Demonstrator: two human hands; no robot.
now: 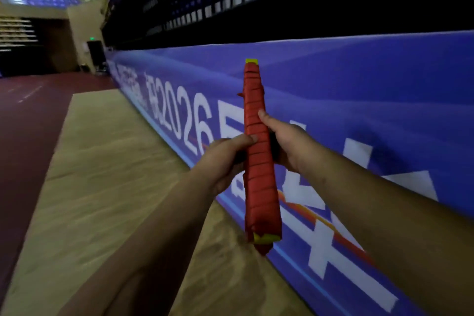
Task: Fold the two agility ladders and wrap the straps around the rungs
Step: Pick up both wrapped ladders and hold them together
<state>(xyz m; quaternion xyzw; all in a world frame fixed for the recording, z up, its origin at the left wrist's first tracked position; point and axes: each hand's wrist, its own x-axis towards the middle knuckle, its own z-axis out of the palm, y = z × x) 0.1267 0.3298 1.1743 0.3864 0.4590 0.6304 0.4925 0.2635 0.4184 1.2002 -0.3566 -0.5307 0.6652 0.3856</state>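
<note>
A folded agility ladder forms one long bundle, its yellow rungs showing at both ends and red strap wound tightly along its whole length. It is held in the air, pointing away from me towards the blue wall. My left hand grips the bundle from the left near its middle, thumb on top. My right hand grips it from the right, a little farther along, thumb lying against the strap. A short red strap end hangs below the near end. A second ladder is not in view.
A long blue padded banner wall with white lettering runs along the right. Below lies a tan floor strip, with dark red court floor to the left. Dark railings and seating rise above the wall.
</note>
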